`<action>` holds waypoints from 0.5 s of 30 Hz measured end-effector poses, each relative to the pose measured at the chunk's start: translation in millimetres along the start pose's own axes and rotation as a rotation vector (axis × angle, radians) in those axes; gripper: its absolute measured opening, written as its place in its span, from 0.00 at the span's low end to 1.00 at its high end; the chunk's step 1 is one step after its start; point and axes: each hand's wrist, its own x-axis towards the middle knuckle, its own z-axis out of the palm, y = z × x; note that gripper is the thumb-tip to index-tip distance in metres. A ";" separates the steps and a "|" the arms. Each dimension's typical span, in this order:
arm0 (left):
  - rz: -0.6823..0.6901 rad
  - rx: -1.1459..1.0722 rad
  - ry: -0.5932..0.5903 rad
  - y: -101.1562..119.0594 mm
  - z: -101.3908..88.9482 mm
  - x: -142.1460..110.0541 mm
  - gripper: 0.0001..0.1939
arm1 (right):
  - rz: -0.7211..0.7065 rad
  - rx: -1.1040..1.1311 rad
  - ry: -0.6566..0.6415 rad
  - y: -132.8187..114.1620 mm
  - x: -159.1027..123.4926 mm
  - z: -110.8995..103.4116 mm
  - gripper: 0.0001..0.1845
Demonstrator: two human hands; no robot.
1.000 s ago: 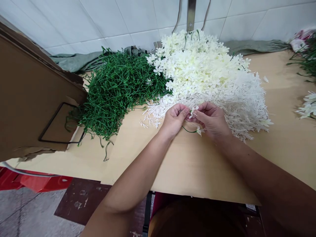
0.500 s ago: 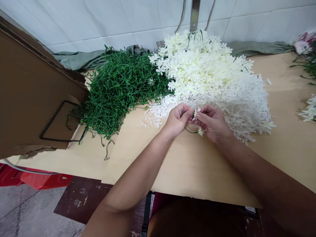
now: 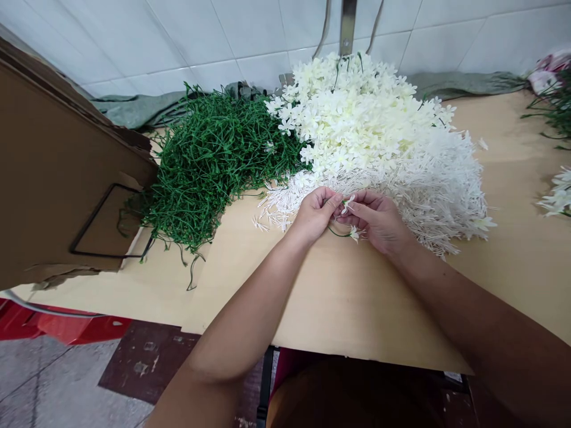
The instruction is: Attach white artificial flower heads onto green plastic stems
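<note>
My left hand (image 3: 316, 213) and my right hand (image 3: 377, 219) meet over the wooden table (image 3: 357, 297), fingers pinched together. Between them is a thin green stem (image 3: 339, 233) with a small white flower (image 3: 354, 233) at its lower end. My right fingertips pinch another small white flower (image 3: 347, 203) against the left hand's tip of the stem. Just behind the hands lies a heap of white plastic stamen pieces (image 3: 441, 184). Behind that is a mound of cream flowers (image 3: 357, 113), and to the left a pile of green stems (image 3: 209, 160).
A brown cardboard sheet (image 3: 49, 172) with a black wire frame leans at the left. Grey-green cloth (image 3: 143, 110) lies along the tiled wall. More flowers (image 3: 557, 196) and greenery sit at the right edge. A red stool (image 3: 66, 327) stands below the table.
The hands have stayed together at the same spot, with small finger movements on the flower and stem. The view has shifted slightly.
</note>
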 end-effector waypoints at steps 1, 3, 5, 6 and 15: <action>-0.003 0.003 0.001 -0.7 -0.4 0.3 0.20 | 0.002 -0.003 -0.010 -0.3 0.2 -0.4 0.18; -0.012 0.009 0.001 -1.8 -1.1 0.5 0.20 | 0.008 -0.007 -0.024 -0.8 0.8 -1.6 0.18; -0.015 0.019 -0.005 -1.9 -1.7 0.3 0.21 | 0.024 -0.015 -0.029 -1.0 1.2 -2.9 0.18; -0.014 0.026 -0.011 -1.6 -2.0 0.1 0.21 | 0.034 -0.018 -0.028 -1.1 1.3 -3.4 0.18; 0.014 0.183 -0.032 4.6 -2.0 -2.1 0.19 | 0.072 0.008 0.000 -1.3 1.3 -1.9 0.19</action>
